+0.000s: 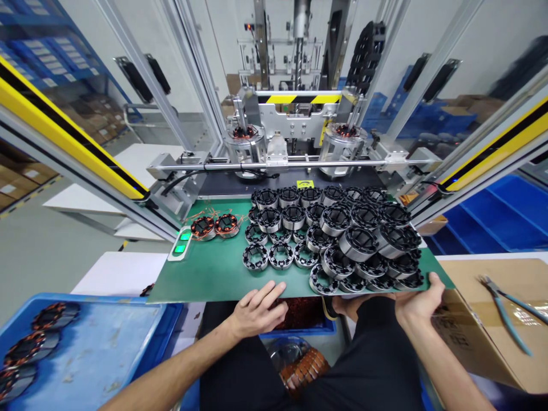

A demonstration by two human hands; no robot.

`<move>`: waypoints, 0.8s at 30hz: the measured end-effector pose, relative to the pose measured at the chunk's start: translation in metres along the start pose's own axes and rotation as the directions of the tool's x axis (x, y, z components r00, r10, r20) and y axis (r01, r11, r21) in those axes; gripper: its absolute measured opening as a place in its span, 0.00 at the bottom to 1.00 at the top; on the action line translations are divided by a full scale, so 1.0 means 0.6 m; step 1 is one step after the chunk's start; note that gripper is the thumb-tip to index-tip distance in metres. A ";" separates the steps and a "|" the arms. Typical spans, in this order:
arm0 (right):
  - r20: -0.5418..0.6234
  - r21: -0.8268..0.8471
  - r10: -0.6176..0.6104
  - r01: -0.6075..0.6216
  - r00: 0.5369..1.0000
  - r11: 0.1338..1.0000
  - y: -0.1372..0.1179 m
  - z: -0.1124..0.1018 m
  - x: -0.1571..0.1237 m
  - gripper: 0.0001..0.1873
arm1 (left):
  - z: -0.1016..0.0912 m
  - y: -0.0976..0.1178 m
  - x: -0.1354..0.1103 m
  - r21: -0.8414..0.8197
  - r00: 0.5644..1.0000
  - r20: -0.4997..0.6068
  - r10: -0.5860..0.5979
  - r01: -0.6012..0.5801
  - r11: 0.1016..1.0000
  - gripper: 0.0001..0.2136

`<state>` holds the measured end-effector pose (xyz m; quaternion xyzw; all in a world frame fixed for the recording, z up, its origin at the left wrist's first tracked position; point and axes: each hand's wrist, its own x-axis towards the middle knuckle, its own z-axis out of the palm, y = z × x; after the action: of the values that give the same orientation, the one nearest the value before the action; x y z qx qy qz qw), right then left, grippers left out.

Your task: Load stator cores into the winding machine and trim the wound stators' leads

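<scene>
My left hand (260, 308) lies with its fingers stretched out over the front edge of the green work surface (214, 274), holding nothing. Palm up, my right hand (417, 302) reaches under the front right corner of the piled stator cores (359, 242). Its thumb stands up beside the pile and its fingers run below. A thin pale edge shows under the pile; what the fingers grip is mostly hidden. The cores are steel rings with black insulation, stacked higher on the right. Two copper-wound stators (226, 225) sit at the left, beside two lit green buttons (182, 241).
Behind stands a winding machine with two metal fixtures (246, 142), each holding a stator, and a cross rod (291, 164). Yellow-black posts (77, 131) flank the sides. A blue tray (103, 342) with wound stators is left; cutting pliers (505, 319) lie on a cardboard box (471, 285) right.
</scene>
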<state>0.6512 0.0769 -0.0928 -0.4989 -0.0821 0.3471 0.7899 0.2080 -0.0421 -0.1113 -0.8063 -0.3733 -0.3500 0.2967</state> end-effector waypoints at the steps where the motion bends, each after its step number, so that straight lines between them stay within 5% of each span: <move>1: -0.018 -0.021 0.001 -0.001 1.000 1.000 -0.001 0.003 -0.002 0.19 | 0.000 0.000 0.001 0.001 1.000 0.001 0.003 -0.003 1.000 0.15; 15: -0.035 -0.082 -0.034 0.031 0.999 0.996 -0.019 0.031 -0.043 0.24 | -0.001 -0.001 0.007 0.002 1.000 -0.008 -0.006 0.006 1.000 0.09; 24: -0.020 -0.122 0.003 -0.005 1.000 0.993 -0.019 0.023 -0.037 0.23 | -0.001 -0.001 0.003 0.007 1.000 0.000 0.003 -0.003 1.000 0.15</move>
<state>0.6333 0.0701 -0.0714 -0.5497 -0.0944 0.3382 0.7580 0.2080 -0.0415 -0.1094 -0.8059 -0.3730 -0.3483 0.3000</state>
